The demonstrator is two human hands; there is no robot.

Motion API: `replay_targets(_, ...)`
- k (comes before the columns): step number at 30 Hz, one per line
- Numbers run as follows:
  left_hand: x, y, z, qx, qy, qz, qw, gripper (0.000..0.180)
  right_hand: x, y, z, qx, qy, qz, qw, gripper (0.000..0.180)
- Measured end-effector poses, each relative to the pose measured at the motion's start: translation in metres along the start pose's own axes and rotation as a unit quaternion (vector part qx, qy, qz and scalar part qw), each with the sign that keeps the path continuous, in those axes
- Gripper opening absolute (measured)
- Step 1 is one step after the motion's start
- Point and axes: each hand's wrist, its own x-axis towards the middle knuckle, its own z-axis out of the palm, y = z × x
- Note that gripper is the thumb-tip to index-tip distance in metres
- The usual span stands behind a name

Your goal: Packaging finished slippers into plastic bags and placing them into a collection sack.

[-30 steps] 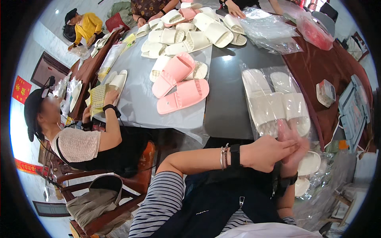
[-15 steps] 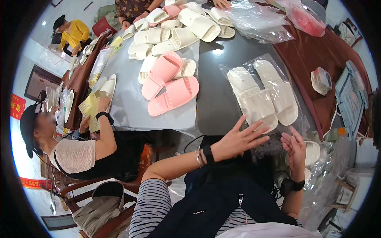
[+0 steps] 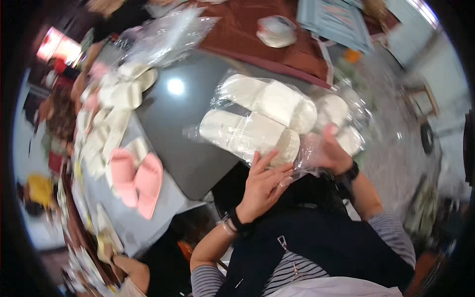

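Observation:
A pair of white slippers (image 3: pixel 280 103) lies side by side in a clear plastic bag (image 3: pixel 246 158) at the front edge of the grey tabletop. My left hand (image 3: pixel 261 190) touches the bag by the heel of the nearer slipper, its fingers stretched out and apart. At the bag's right end is my right hand (image 3: pixel 337 157), smeared by motion, with loose film beside its fingers. Whether it grips that film cannot be made out. Just beyond it, more white slippers (image 3: pixel 332 110) in clear plastic sit past the table's right end.
Two pink slippers (image 3: pixel 148 185) and a heap of white slippers (image 3: pixel 116 94) lie on the table's left part. Clear bags (image 3: pixel 166 37) are piled at the back. A brown cloth (image 3: pixel 232 29) holds a clear container (image 3: pixel 277 32). A co-worker's arm (image 3: pixel 131 272) shows at lower left.
The view has swung right, and the bagged slippers appear turned sideways. My left hand has come to the bag's near edge; my right hand has moved to its right end, blurred.

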Motion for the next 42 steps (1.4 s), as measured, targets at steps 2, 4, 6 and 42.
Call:
replay_targets(2, 0.007, 0.007, 0.013, 0.05, -0.14, 0.046, 0.988, 0.019, 0.003, 0.022, -0.034, -0.1, 0.124, -0.065, 0.985, 0.065)
replay_targets(4, 0.015, 0.006, 0.023, 0.037, -0.199, 0.061, 0.977, 0.021, 0.012, 0.034, -0.001, -0.21, 0.33, -0.11, 0.914, 0.053)
replay_targets(6, 0.025, 0.015, 0.033, 0.066, -0.31, 0.096, 0.944, 0.027, -0.008, 0.034, -0.018, -0.175, 0.345, -0.144, 0.911, 0.052)
replay_targets(42, 0.193, -0.029, 0.226, 0.281, -0.368, 0.174, 0.869, 0.103, -0.122, -0.23, -0.194, -0.577, 0.446, -0.325, 0.602, 0.032)
